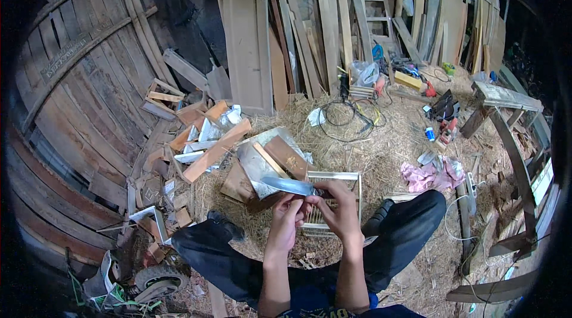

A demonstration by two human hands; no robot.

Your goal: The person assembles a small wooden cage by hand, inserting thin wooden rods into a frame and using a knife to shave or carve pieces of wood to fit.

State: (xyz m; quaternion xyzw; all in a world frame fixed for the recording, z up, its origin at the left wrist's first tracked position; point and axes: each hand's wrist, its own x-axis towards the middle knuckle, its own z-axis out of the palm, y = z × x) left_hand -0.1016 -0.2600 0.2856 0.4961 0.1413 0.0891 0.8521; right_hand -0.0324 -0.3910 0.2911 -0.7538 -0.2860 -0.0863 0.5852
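Observation:
My right hand (338, 206) is closed round the handle of a knife. Its broad grey blade (288, 185) points left, roughly level, above my lap. Just below the blade, my left hand (285, 221) is closed with thumb and fingers pinched together, close against the right hand. What it pinches, if anything, is too small to make out. Under and behind my hands stands a small frame of thin pale wooden bars (354, 190), partly hidden by the right hand. Beyond the blade lie brown boards (285, 154) and a grey flat sheet (247, 154).
Wood offcuts (215, 150) are heaped at the left, near a small wheel (159, 280). Ahead lie a looped black cable (342, 134) and power tools. A pink cloth (434, 174) and a wooden trestle (506, 100) are on the right. Shavings cover the floor.

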